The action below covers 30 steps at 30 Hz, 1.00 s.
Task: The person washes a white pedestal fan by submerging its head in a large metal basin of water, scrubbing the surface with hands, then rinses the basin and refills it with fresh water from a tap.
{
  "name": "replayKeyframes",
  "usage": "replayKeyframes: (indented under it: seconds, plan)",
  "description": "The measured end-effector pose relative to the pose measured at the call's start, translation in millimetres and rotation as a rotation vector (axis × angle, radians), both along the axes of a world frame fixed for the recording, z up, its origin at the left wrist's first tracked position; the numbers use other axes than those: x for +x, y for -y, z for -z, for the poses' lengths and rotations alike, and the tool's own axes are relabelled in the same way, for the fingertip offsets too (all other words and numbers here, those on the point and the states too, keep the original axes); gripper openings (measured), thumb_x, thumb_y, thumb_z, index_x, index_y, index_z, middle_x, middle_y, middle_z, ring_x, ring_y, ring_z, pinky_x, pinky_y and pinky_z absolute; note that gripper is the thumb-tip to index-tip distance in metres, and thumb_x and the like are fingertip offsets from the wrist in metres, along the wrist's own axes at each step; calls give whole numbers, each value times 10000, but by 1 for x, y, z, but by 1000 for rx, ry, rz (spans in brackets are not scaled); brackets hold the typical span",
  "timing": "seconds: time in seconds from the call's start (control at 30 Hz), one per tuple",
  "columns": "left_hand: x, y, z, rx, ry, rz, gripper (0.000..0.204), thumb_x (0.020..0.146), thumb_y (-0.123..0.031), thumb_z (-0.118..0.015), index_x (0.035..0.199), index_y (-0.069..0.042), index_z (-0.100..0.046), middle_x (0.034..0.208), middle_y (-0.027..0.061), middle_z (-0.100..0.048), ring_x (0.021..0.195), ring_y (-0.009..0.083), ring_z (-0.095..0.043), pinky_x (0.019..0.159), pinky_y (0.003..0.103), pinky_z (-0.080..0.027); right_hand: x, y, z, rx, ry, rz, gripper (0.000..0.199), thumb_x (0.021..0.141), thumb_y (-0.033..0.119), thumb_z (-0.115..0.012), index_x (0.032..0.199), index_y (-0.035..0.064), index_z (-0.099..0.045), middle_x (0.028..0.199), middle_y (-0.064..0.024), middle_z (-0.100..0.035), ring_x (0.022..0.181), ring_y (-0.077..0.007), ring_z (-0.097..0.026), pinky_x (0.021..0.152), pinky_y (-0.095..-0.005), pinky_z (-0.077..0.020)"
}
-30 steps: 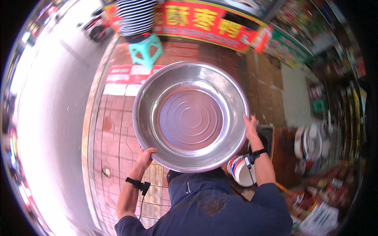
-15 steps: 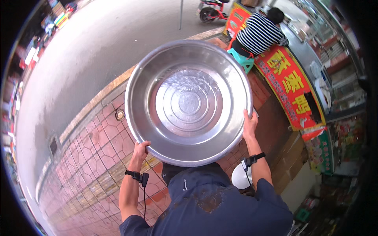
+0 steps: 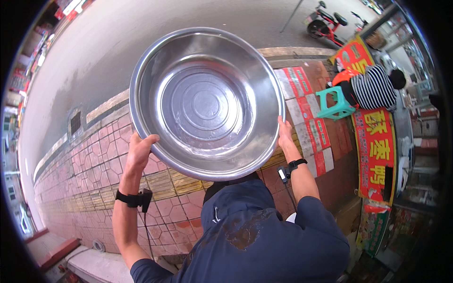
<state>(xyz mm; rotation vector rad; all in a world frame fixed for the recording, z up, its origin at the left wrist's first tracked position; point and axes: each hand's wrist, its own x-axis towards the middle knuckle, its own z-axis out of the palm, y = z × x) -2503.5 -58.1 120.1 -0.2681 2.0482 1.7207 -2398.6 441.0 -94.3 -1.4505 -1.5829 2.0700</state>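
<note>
A large round stainless steel basin (image 3: 203, 106) is held out in front of me by its rim, over the pavement. My left hand (image 3: 140, 148) grips the rim at the lower left, thumb over the edge. On the right side, my right hand (image 3: 285, 133) has hold of the rim, its fingers partly hidden behind the basin. A little clear liquid seems to lie inside, near the lower part of the floor of the basin. Each wrist wears a black strap with a small device and cable.
Red paving tiles (image 3: 104, 174) lead to a kerb (image 3: 108, 107) and a grey road (image 3: 104, 52). At right, a person in a striped top (image 3: 374, 88) bends over a stall with a red banner (image 3: 376, 151), near a turquoise stool (image 3: 334, 103). A red electric bike (image 3: 328, 28) stands beyond.
The basin has shifted left and tipped, and its liquid has run from the far side toward the near side. My view has turned left, so the stall and bike now appear farther right.
</note>
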Motion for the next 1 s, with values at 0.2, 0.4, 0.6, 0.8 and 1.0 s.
replayKeyframes:
  seconds: [0.2,0.4,0.6,0.8,1.0]
  plan:
    - [-67,136,50,96,190,-327,261,825,3,-636,1067,100,-632,919,128,-682,715,214,-666,638,322,-565,-150,104,33,-60,17,-322,330,970,216,-659,1117,-74,-607,1025,-139,-684,874,-211,-666,757,-389,-559]
    - [-64,271,147,315,429,-759,261,801,63,-615,1059,94,-611,960,146,-662,855,272,-671,816,405,-592,-323,230,0,197,-83,-666,284,898,135,-707,1061,-70,-596,955,-128,-664,817,-194,-635,717,-361,-527]
    - [-63,318,265,641,471,-1026,411,778,74,-593,1186,65,-540,1059,141,-634,963,307,-642,921,438,-562,-468,364,-94,506,-334,-958,286,873,98,-701,1067,-63,-565,957,-127,-649,833,-193,-625,737,-353,-524]
    - [-181,385,277,785,271,-1000,591,753,102,-574,1333,80,-464,1175,175,-604,1084,346,-605,999,456,-516,-569,469,-161,662,-518,-921,287,879,108,-707,1096,-34,-584,962,-90,-670,846,-158,-627,773,-326,-524]
    - [-319,530,148,488,-33,-903,527,752,47,-626,1260,112,-500,1119,139,-626,982,271,-651,921,387,-548,-652,557,-148,522,-501,-713,314,968,236,-679,1141,-9,-586,953,-54,-653,822,-122,-616,733,-290,-517]
